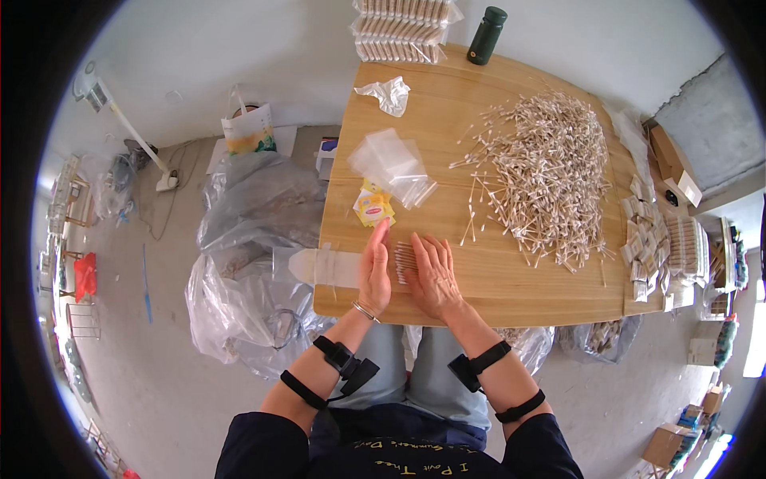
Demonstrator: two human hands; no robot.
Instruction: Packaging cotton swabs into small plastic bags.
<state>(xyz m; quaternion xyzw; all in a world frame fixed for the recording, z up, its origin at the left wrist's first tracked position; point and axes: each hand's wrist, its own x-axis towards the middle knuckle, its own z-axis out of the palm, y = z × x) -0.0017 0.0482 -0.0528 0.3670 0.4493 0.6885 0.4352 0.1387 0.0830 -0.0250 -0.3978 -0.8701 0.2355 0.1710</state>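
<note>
A small row of cotton swabs [404, 259] lies on the wooden table between my two hands, close to the front edge. My left hand [375, 267] stands on its side along the left of the row, fingers stretched forward. From the right, my right hand [433, 274] rests with its fingers lying flat, partly over the swabs, so some of them are hidden. Yellow and white cards [373, 204] sit just beyond my left fingertips. Clear plastic bags [395, 166] lie overlapping behind the cards. Farther right spreads a large heap of loose cotton swabs [550, 172].
A crumpled clear wrapper [389, 96], stacked packs of swabs [401, 30] and a dark green bottle [487, 36] are toward the table's far side. Filled small packs [645, 239] line the right edge. Large plastic sacks [247, 295] stand on the floor at left.
</note>
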